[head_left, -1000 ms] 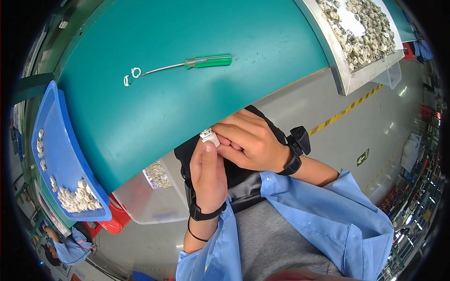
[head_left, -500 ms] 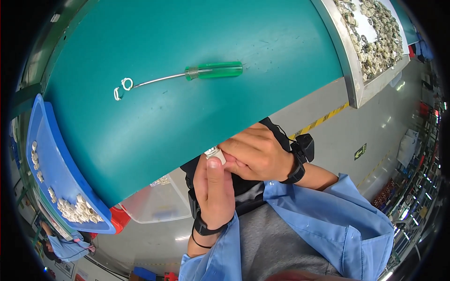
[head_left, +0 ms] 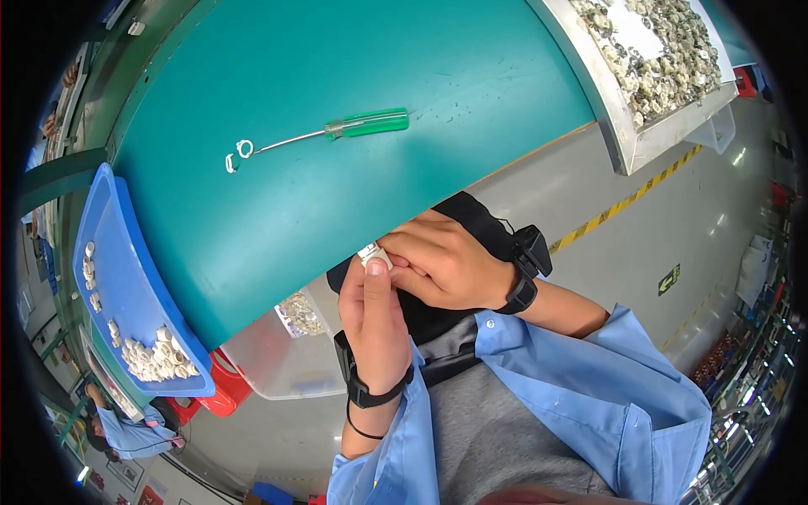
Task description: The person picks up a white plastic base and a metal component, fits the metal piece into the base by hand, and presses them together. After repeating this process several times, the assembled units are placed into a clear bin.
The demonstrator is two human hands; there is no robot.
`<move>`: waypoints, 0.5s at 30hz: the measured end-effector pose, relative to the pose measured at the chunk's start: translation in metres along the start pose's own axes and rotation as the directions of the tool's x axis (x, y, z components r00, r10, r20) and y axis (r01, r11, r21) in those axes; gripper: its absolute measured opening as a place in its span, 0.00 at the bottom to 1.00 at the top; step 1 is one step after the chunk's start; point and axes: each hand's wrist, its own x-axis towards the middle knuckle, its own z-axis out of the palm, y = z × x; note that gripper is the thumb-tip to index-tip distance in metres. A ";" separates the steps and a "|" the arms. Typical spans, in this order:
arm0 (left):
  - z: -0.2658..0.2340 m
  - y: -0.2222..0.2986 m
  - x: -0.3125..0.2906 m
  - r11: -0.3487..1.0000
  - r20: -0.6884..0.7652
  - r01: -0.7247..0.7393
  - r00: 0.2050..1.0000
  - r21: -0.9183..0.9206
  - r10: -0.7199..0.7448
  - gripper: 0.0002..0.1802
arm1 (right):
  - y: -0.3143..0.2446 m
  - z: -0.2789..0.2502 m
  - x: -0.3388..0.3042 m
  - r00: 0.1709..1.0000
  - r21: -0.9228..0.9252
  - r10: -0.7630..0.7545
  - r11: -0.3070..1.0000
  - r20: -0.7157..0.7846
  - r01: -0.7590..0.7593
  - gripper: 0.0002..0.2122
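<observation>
Just off the near edge of the green table, my left hand (head_left: 374,324) pinches a small white plastic part (head_left: 376,256), its thumb pressed on the side. My right hand (head_left: 442,263) meets it there, with curled fingers against the same part; the fingertips are partly hidden. On the tabletop lies a screwdriver (head_left: 368,123) with a clear green handle, its shaft pointing left. By its tip are two small white rings, one ring (head_left: 245,149) lying flatter and another ring (head_left: 230,163) on edge.
A blue tray (head_left: 139,252) with a heap of white parts (head_left: 160,358) stands at the left. At the upper right, a metal-edged tray (head_left: 619,139) holds many small mixed parts. Below the table is a clear plastic bin (head_left: 286,370) beside a red stool (head_left: 225,387). A co-worker (head_left: 126,429) sits at far lower left.
The view has shifted slightly, so the table and trays sit differently in it. Both hands keep hold of the white part, with little change in grip.
</observation>
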 end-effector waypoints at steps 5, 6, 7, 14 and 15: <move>0.002 0.003 0.000 0.992 -0.016 -0.015 1.000 0.129 0.018 0.16 | 0.003 0.000 -0.003 0.998 0.032 0.036 0.999 0.050 -0.038 0.15; 0.002 0.004 0.000 0.988 -0.028 -0.019 0.999 0.154 0.024 0.16 | 0.004 0.002 -0.004 0.998 0.051 0.040 0.998 0.044 -0.042 0.15; 0.003 0.004 0.000 0.983 -0.040 -0.024 0.999 0.180 0.032 0.16 | 0.006 0.004 -0.004 0.998 0.069 0.043 0.997 0.039 -0.046 0.15; 0.000 0.012 -0.002 0.966 -0.050 0.021 0.999 0.258 -0.008 0.16 | 0.007 0.007 -0.004 0.998 0.108 0.067 0.992 0.018 -0.068 0.15; 0.001 0.014 -0.003 0.962 -0.040 0.028 0.999 0.272 -0.018 0.17 | 0.007 0.006 -0.002 1.000 0.083 0.030 0.996 -0.004 -0.029 0.15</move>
